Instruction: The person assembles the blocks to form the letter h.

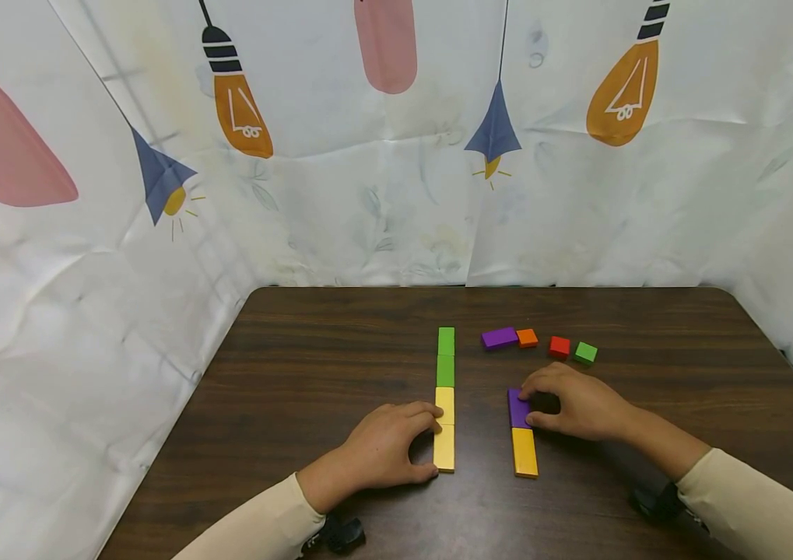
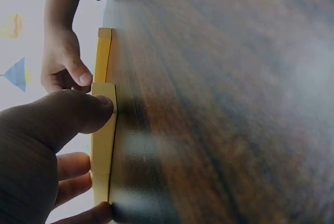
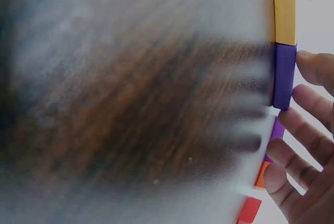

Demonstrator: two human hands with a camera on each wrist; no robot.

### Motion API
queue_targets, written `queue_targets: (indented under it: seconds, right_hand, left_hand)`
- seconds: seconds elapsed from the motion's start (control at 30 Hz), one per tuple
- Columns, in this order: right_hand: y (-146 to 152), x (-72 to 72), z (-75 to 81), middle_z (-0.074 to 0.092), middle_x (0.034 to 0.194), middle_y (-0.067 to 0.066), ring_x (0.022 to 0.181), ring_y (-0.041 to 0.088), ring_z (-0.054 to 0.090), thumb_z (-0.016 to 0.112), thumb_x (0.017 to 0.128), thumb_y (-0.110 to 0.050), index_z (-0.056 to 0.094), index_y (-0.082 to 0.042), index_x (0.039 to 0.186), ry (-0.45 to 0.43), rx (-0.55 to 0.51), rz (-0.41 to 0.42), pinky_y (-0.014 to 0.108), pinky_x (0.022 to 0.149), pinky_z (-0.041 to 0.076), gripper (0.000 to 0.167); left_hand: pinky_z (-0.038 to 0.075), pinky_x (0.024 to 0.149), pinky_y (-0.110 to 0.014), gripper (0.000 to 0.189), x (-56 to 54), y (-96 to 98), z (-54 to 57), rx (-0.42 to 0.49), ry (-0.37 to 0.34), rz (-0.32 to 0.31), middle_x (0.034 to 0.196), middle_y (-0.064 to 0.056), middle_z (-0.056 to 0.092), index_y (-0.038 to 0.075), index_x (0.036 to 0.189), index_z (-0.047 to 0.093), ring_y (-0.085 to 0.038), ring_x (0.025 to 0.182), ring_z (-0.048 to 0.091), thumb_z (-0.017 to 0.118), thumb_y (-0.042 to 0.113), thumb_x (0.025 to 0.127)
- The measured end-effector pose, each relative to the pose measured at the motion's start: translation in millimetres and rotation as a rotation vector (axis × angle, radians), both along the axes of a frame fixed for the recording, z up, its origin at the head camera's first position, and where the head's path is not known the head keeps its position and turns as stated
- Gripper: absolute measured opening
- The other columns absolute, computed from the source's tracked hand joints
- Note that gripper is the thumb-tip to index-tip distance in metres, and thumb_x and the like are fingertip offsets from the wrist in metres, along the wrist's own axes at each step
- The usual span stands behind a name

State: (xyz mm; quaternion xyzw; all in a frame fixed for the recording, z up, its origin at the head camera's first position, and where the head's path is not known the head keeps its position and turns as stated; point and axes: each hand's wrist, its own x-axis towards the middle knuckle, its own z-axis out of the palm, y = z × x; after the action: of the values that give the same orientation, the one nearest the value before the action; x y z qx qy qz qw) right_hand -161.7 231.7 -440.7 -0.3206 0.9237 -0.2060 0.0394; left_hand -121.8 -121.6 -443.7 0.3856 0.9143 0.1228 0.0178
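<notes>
My left hand (image 1: 385, 443) rests against a column of blocks, its thumb at the near end of the nearer pale yellow block (image 1: 444, 451). Its fingertips touch the left edge around the seam with the farther pale yellow block (image 1: 445, 400). Two green blocks (image 1: 445, 369) continue that column away from me. To the right, my right hand (image 1: 574, 400) holds a purple block (image 1: 518, 411) by its right side, thumb toward the near end and fingers toward the far end. This purple block lies end to end with a deeper yellow block (image 1: 525, 455), as the right wrist view also shows.
Beyond the right hand lie another purple block (image 1: 500, 338), a small orange block (image 1: 527, 337), a red block (image 1: 559, 347) and a small green block (image 1: 586, 353). The dark wooden table (image 1: 284, 373) ends at a printed white curtain (image 1: 368, 202).
</notes>
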Motion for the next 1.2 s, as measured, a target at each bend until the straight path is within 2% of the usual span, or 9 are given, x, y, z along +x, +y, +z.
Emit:
queue_targets:
  seconds: [0.33, 1.0, 1.2]
  right_hand:
    - [0, -7.8, 1.9, 0.066, 0.123, -0.008, 0.117, 0.021, 0.058, 0.08, 0.089, -0.04, 0.073, -0.025, 0.116, 0.004, 0.016, -0.026, 0.049, 0.098, 0.05, 0.032]
    - [0, -49.4, 16.2, 0.068, 0.125, 0.003, 0.121, 0.029, 0.055, 0.08, 0.09, -0.035, 0.072, -0.013, 0.124, 0.097, 0.007, -0.07, 0.052, 0.093, 0.051, 0.041]
    - [-5, -60.4, 19.7, 0.067, 0.128, 0.009, 0.125, 0.033, 0.054, 0.08, 0.089, -0.035, 0.07, -0.008, 0.126, 0.084, 0.022, -0.089, 0.055, 0.097, 0.05, 0.047]
  left_hand:
    - [0.049, 0.098, -0.039, 0.045, -0.4, -0.5, -1.0, 0.0, -0.008, 0.002, 0.14, 0.01, 0.058, 0.023, 0.12, 0.068, -0.008, 0.121, 0.059, 0.08, 0.046, 0.084]
    - [0.05, 0.097, -0.04, 0.045, -0.5, -1.2, -1.4, 0.008, -0.007, -0.006, 0.14, 0.009, 0.058, 0.022, 0.121, 0.068, -0.008, 0.121, 0.06, 0.081, 0.046, 0.084]
    - [0.05, 0.097, -0.04, 0.045, -0.8, -1.8, -1.6, 0.006, -0.013, -0.003, 0.14, 0.01, 0.058, 0.022, 0.121, 0.068, -0.008, 0.121, 0.059, 0.081, 0.046, 0.084]
